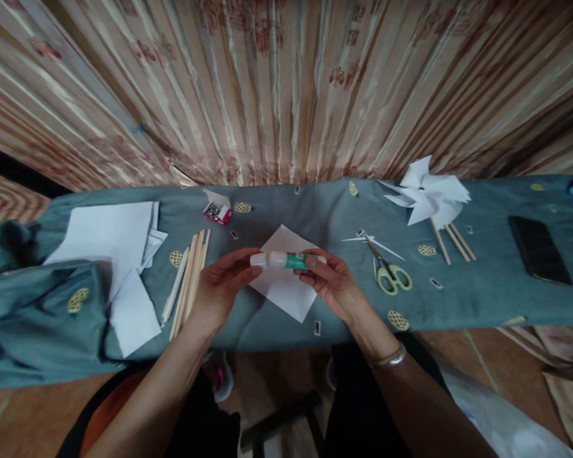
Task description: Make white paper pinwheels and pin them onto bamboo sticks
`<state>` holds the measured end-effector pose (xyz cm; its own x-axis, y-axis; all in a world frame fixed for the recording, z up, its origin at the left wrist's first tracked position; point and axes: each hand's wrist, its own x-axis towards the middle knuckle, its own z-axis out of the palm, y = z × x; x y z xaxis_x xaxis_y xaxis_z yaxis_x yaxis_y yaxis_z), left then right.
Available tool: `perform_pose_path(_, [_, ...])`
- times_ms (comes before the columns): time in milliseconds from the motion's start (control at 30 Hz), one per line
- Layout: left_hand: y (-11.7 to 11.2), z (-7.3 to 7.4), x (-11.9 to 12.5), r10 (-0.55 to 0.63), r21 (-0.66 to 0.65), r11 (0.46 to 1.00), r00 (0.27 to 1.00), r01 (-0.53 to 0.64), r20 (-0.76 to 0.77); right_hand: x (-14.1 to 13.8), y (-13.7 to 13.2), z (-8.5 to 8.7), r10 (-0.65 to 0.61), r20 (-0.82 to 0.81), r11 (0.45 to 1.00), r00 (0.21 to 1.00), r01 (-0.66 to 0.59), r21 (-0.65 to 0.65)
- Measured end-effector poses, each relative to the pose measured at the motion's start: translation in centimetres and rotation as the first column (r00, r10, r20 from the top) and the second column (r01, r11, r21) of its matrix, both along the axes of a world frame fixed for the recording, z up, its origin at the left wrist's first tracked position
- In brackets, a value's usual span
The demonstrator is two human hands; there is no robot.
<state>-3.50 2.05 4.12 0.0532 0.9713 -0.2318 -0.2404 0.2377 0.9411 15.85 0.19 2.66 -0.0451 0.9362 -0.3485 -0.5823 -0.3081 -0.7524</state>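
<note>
A white glue stick (293, 260) with a green label lies level between my two hands, above a square sheet of white paper (289, 299). My left hand (226, 278) pinches the white cap (258, 260) at its left end. Whether the cap is still joined to the tube I cannot tell. Wrapped round the green-labelled body, my right hand (332, 280) grips the other end. The paper is turned cornerwise on the cloth, partly hidden by the hands and the glue stick.
Scissors (386, 270) and thin paper strips (384, 244) lie to the right, with white pinwheels (427, 194) on sticks and a dark phone (539, 249) beyond. Leftward are wooden sticks (191, 273), a white pen (175, 286), paper sheets (109, 232) and an open box of pins (218, 211).
</note>
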Motion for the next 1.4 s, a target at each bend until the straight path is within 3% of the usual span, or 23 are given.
perform_pose_path(567, [-0.5, 1.1, -0.2, 0.019, 0.014, 1.000, 0.990, -0.018, -0.139, -0.2, -0.1, 0.0, 0.036, 0.115, 0.997, 0.993, -0.043, 0.060])
perform_pose_path(800, [-0.7, 0.9, -0.4, -0.026, 0.016, 0.999, 0.981, 0.030, -0.190, -0.2, -0.1, 0.1, 0.063, 0.155, 0.995, 0.986, -0.075, 0.070])
perform_pose_path(933, [-0.9, 0.8, -0.6, -0.127, 0.023, 0.990, 0.956, 0.137, -0.266, -0.6, -0.2, -0.3, 0.118, 0.166, 0.988, 0.979, -0.131, 0.075])
perform_pose_path(1100, [-1.2, 0.5, -1.1, -0.193, 0.041, 0.972, 0.889, 0.230, -0.414, -1.3, -0.6, -1.3, 0.156, 0.352, 0.967, 0.923, -0.216, 0.137])
perform_pose_path(1233, [-0.4, -1.0, -2.8, -0.052, 0.069, 0.993, 0.888, 0.094, -0.458, -0.5, -0.7, -1.4, 0.023, 0.551, 0.954, 0.834, -0.182, 0.237])
perform_pose_path(1333, [0.8, -2.1, -4.9, 0.183, 0.231, 0.972, 0.775, -0.049, -0.605, 1.0, -0.8, -1.3, -0.091, 0.710, 0.948, 0.698, -0.158, 0.277])
perform_pose_path(1400, [1.3, -2.5, -6.3, 0.232, 0.282, 0.959, 0.584, -0.004, -0.778, 1.9, -1.2, -1.3, -0.112, 0.810, 0.939, 0.576, -0.205, 0.276])
